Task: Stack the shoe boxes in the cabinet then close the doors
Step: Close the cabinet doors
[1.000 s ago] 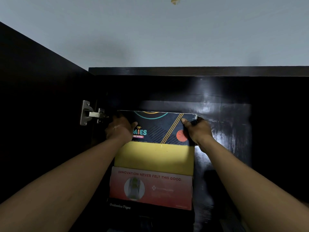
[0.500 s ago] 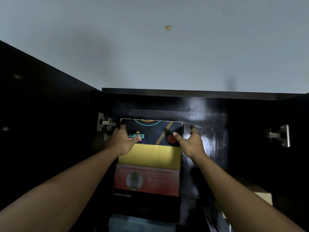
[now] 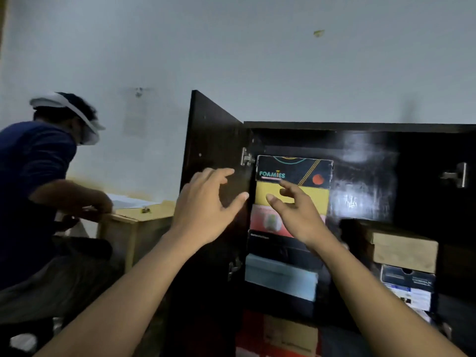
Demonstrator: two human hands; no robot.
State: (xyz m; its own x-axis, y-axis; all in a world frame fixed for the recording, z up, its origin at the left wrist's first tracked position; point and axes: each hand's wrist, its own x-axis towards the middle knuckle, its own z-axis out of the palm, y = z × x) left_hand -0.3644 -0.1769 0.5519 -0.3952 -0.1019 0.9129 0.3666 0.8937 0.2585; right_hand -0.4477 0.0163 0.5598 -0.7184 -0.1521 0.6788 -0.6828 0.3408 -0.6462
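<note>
Both hands have released the Foamies box (image 3: 293,171), now topping the stack at the cabinet's (image 3: 360,126) left wall. Left hand (image 3: 206,215) and right hand (image 3: 296,215) hover in front of the cabinet, fingers spread, empty; closing the open left door (image 3: 213,140) likely follows.

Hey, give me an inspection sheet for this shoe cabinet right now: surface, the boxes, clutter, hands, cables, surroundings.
Surface: cabinet, dark and glossy inside; left door stands open.
Job's things: Foamies box tops the left stack, over yellow box, red box, black box and pale blue box; at right, tan box sits on dark blue box.
Clutter: small item on the wooden table, too small to tell.
Hands: left hand before the door, right hand before the left stack; both open, fingers spread, holding nothing.
Cables: nothing seen.
Surroundings: pale wall; another person in a blue shirt bends over the table.
</note>
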